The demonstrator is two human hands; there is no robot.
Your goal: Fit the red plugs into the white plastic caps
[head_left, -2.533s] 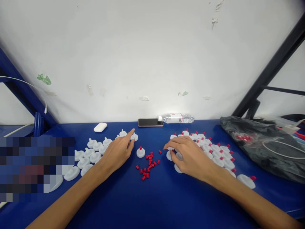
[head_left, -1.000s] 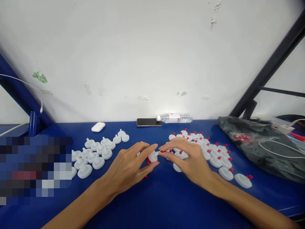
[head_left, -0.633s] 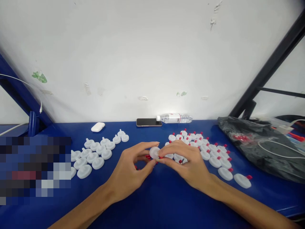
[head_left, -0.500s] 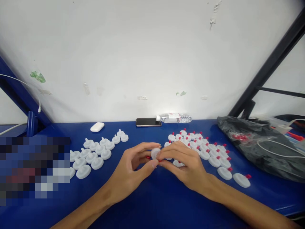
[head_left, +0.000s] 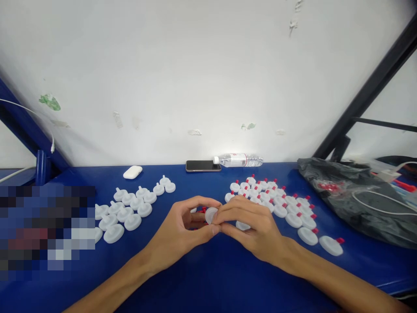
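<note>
My left hand (head_left: 187, 224) and my right hand (head_left: 249, 224) meet at the middle of the blue table. Their fingertips pinch a round white plastic nozzle cap (head_left: 211, 215) between them, its flat face turned toward me. Whether a red tip sits on it, the fingers hide. Small red tip caps (head_left: 202, 210) show behind the fingers of my left hand. On the left lie several white nozzle caps (head_left: 133, 221) with bare spouts. To the right is a cluster of nozzle caps with red tips (head_left: 308, 236), partly covered by my right hand.
At the back lie a black phone (head_left: 202, 166), a clear water bottle (head_left: 239, 160) on its side and a white earphone case (head_left: 132, 172). A black plastic bag (head_left: 352, 208) with a small bag of red pieces (head_left: 332, 187) covers the right side. A white wall rises behind.
Both hands have shifted slightly down with the nozzle cap still between the fingertips. More of the red tip caps behind the left hand has come into view.
</note>
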